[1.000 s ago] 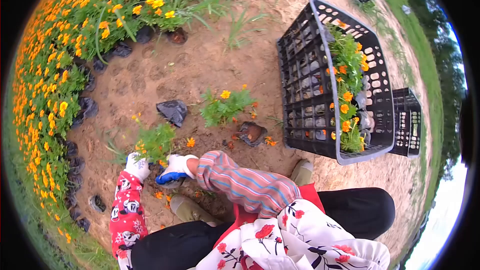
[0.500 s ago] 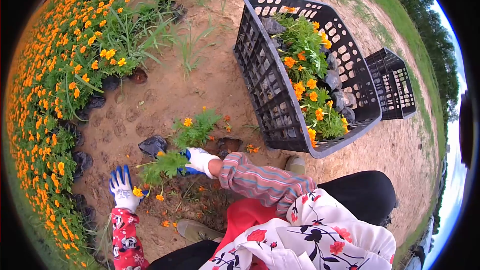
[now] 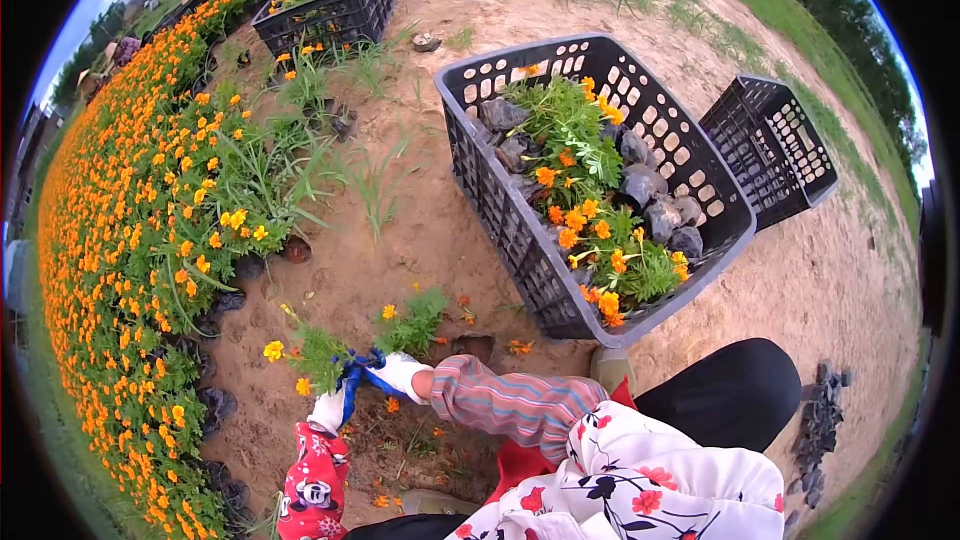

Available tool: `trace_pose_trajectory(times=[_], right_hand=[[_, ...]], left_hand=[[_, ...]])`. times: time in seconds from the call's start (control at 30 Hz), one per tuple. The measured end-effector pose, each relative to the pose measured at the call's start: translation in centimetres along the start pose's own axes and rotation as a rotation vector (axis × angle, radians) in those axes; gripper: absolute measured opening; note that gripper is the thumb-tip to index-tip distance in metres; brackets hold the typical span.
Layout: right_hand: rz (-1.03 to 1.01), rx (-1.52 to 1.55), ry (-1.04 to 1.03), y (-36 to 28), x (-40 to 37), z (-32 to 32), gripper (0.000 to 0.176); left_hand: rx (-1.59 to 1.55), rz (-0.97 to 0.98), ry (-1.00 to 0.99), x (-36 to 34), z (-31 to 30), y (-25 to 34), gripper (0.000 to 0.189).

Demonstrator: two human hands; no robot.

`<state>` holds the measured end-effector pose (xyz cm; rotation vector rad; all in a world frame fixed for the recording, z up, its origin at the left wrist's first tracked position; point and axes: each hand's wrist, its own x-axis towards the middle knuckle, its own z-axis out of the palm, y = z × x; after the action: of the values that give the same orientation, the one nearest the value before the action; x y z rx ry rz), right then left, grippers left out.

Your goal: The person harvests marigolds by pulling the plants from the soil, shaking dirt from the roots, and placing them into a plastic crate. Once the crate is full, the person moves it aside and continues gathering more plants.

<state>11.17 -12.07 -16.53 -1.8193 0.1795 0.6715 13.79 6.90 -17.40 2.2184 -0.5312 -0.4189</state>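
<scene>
A marigold plant (image 3: pixel 320 355) with a few orange blooms points up and left from between my two gloved hands. My left hand (image 3: pixel 333 405), in a white and blue glove, is closed around its lower part. Touching it from the right, my right hand (image 3: pixel 392 376) has its fingers closed at the same spot; the plant's base is hidden by the gloves. Just beyond my right hand, a second marigold plant (image 3: pixel 418 320) lies on the soil, its base out of sight. To the right stands a black plastic crate (image 3: pixel 500 215) holding marigolds in dark bags.
Dense marigold rows (image 3: pixel 130 340) line the left side. A tilted black crate (image 3: pixel 765 155) stands behind the full one, and another filled crate (image 3: pixel 335 15) is at upper left beside a partly visible person. Dark bags (image 3: pixel 820 420) lie in a heap at far right.
My left hand has come up from the soil, where its fingers were spread, and joined my right hand at the plant. The camera view has tilted upward.
</scene>
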Motion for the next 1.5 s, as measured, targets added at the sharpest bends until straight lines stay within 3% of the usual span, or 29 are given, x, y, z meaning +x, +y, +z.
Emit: trace_pose_trajectory(times=[0.03,0.07,0.1,0.23,0.3,0.33,0.37,0.4,0.47,0.5,0.53,0.6,0.63,0.7,0.77,0.8,0.87,0.93,1.0,1.03,1.1,1.13,1.23,1.27,1.33,1.37,1.4,1.43,1.5], right_hand=[[-0.028,-0.027,-0.136,-0.5,0.1,0.0,0.059],[0.04,0.094,-0.196,-3.5,-2.3,-1.3,0.05],[0.109,0.214,-0.257,-7.2,-5.1,-3.0,0.043],[-0.02,0.33,-0.348,-11.5,-5.0,-4.6,0.04],[-0.083,0.418,-0.376,-13.9,-3.2,-6.0,0.035],[-0.25,0.36,-0.307,-15.8,-3.7,-7.7,0.036],[-0.186,0.534,-0.282,-17.7,-5.7,-9.2,0.036],[-0.185,0.621,-0.346,-19.2,-6.6,-10.8,0.038],[-0.109,0.584,-0.209,-22.6,-8.5,-13.8,0.042],[-0.212,0.702,-0.212,-23.0,-8.7,-15.6,0.042],[-0.343,0.419,-0.029,-23.3,-8.6,-18.3,0.038],[-0.386,0.572,-0.016,-23.4,-12.2,-24.3,0.03],[-0.438,0.639,0.037,-22.9,-14.0,-26.8,0.031],[-0.51,0.769,0.174,-19.9,-17.1,-30.2,0.033],[-0.533,0.895,0.292,-15.5,-17.6,-32.5,0.035],[-0.55,0.957,0.269,-12.5,-16.4,-33.5,0.036],[-0.629,0.725,0.445,-3.9,-10.4,-34.4,0.034],[-0.692,0.294,0.573,6.2,-2.9,-35.9,0.034],[-0.058,-0.449,0.439,5.9,-6.8,-35.0,0.035],[-0.097,-0.298,0.484,7.6,-5.0,-34.5,0.034],[-0.218,-0.529,0.269,5.0,-9.2,-36.6,0.035],[-0.465,-0.661,0.196,4.5,-11.1,-37.8,0.034],[-0.724,-0.396,-0.015,4.2,-13.1,-39.0,0.032],[-0.693,-0.217,-0.068,4.8,-12.4,-38.9,0.032],[-0.168,0.874,-0.231,6.2,-10.8,-37.5,0.032],[-0.044,1.2,-0.227,6.0,-10.8,-37.2,0.032],[-0.073,1.076,-0.222,7.2,-10.2,-37.5,0.033],[-0.278,0.756,-0.216,7.1,-10.7,-37.5,0.034],[-0.534,0.292,-0.107,6.7,-11.2,-38.1,0.035]], left_hand=[[-0.189,-0.073,0.023,-0.1,0.2,-0.1,0.025],[-0.132,-0.286,0.033,-0.1,-1.6,4.3,0.028],[-0.521,-0.203,0.003,0.1,-2.5,5.9,0.032],[-0.539,-0.105,-0.012,1.8,-8.0,11.0,0.038],[-0.551,-0.149,0.111,3.7,-10.2,14.3,0.039],[-0.502,-0.083,0.188,4.8,-11.5,15.4,0.039],[-0.451,-0.012,0.268,6.3,-12.7,17.1,0.039],[-0.369,0.074,0.234,7.6,-13.5,20.7,0.039],[-0.163,0.181,0.204,10.5,-14.0,27.5,0.039],[-0.033,0.2,0.214,12.1,-13.9,30.0,0.039],[0.052,0.281,0.191,13.7,-13.8,32.4,0.037],[0.089,0.362,0.172,16.9,-12.6,38.2,0.034],[0.042,0.351,0.168,18.3,-10.9,41.3,0.034],[0.337,0.571,0.181,22.8,-7.6,44.3,0.039],[0.546,0.611,0.13,24.7,-2.4,47.9,0.044],[0.685,0.568,-0.007,25.3,0.2,49.2,0.046],[0.912,0.48,-0.247,26.9,5.9,49.5,0.047],[0.996,0.469,-0.47,29.6,11.8,43.5,0.046],[0.984,0.506,-0.566,30.8,15.0,38.9,0.045],[0.977,0.508,-0.55,30.7,15.6,38.0,0.045],[0.847,0.417,-0.571,30.0,14.7,39.8,0.041],[0.838,0.375,-0.606,30.4,15.2,40.0,0.039],[0.866,0.313,-0.543,31.1,17.2,39.5,0.041],[0.872,0.313,-0.544,31.4,18.2,39.2,0.044],[0.98,0.281,-0.442,32.0,21.6,37.6,0.034],[0.992,0.268,-0.35,32.0,22.4,37.0,0.032],[0.916,0.226,-0.377,32.2,21.7,36.9,0.034],[0.834,0.202,-0.404,31.9,20.7,37.5,0.037],[0.702,0.142,-0.162,28.1,16.8,40.2,0.044]])
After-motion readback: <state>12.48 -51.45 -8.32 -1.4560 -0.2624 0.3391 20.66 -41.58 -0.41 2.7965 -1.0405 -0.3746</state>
